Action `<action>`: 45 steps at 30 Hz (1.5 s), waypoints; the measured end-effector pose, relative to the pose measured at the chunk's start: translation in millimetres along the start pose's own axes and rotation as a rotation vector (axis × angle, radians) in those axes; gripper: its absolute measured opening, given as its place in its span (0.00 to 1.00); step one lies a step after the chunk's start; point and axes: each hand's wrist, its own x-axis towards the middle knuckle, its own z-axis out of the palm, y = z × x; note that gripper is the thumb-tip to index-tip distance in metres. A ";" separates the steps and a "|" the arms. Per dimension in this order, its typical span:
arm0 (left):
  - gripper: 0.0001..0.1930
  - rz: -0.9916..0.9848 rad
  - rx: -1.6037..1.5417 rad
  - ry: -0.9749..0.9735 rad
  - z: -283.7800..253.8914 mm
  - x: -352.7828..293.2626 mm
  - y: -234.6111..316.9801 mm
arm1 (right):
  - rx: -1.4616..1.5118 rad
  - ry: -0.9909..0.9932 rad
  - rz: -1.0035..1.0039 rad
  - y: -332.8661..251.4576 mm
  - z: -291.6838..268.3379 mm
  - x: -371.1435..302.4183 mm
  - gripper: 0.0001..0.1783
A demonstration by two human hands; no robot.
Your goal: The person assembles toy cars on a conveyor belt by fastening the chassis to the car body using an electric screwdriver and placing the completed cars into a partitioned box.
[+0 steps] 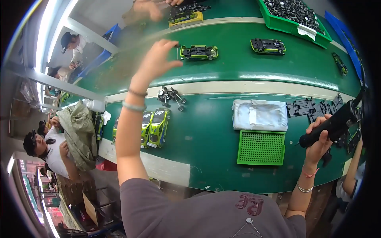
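Green bench: the green bench (206,131) runs across my view, with a pale strip dividing my near work area from the moving belt behind it.
Around: two lime-green toy car bodies (154,127) lie side by side to my left; a cluster of small black wheel-and-axle parts (171,97) sits by the pale strip; a folded white cloth (260,115) lies just above a green perforated plastic tray (261,148); black flat chassis plates (313,108) are piled to the right.
Farther off: a second upturned car (268,46) rides the belt, and a green bin of black parts (295,16) stands beyond.
Left hand: my left hand (156,61) reaches out, fingers narrowly pinching the end of the car.
Car: the lime-green toy car with black underside up (199,52) lies on the belt, touching my fingertips.
Right hand: my right hand (317,137) is wrapped around a black cylindrical power screwdriver (335,123), tip pointing left.
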 end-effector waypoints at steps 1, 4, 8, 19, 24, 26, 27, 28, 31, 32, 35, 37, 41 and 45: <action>0.30 0.049 0.007 0.020 10.0 17.5 -9.8 | 0.001 0.018 -0.003 -0.1 -0.8 -0.8 0.34; 0.31 0.067 -0.005 -0.048 33.5 52.9 -34.4 | 0.008 0.021 0.010 -3.0 -0.5 -1.4 0.34; 0.33 -0.110 0.007 -0.362 45.8 73.3 -32.5 | -0.002 0.042 0.025 -3.3 0.0 -0.4 0.35; 0.34 -0.113 -0.002 -0.449 55.3 77.9 -34.7 | -0.022 0.059 0.040 -2.8 3.5 2.6 0.39; 0.38 -0.092 -0.022 -0.412 57.0 72.5 -26.4 | -0.026 0.074 0.046 -5.6 4.5 1.2 0.39; 0.39 -0.033 0.006 -0.348 63.0 67.4 -30.6 | -0.033 0.078 0.045 -8.0 3.1 0.4 0.40; 0.41 0.027 0.028 -0.283 66.3 68.7 -30.7 | -0.021 0.081 0.053 -8.9 2.5 -0.6 0.40; 0.42 -0.007 0.019 -0.292 66.5 71.4 -27.8 | -0.016 0.089 0.061 -9.2 2.5 -1.2 0.40; 0.38 0.012 -0.001 -0.162 63.7 84.3 -11.9 | 0.032 0.071 0.080 -8.7 7.6 0.2 0.40; 0.38 0.035 -0.012 -0.159 69.1 96.5 -1.6 | 0.039 0.052 0.076 -8.2 8.1 1.1 0.40; 0.30 0.235 -0.135 0.020 92.3 138.1 53.9 | 0.037 0.068 0.072 -8.8 4.9 0.9 0.42; 0.31 0.289 -0.161 0.003 108.0 167.8 93.4 | 0.061 0.077 0.094 -11.1 4.9 0.6 0.43; 0.27 0.181 -0.152 -0.033 131.7 205.5 172.5 | 0.092 0.080 0.094 -7.9 1.8 0.0 0.42; 0.26 0.271 -0.145 -0.087 149.5 221.4 194.4 | 0.085 0.096 0.055 -4.5 -0.3 2.1 0.38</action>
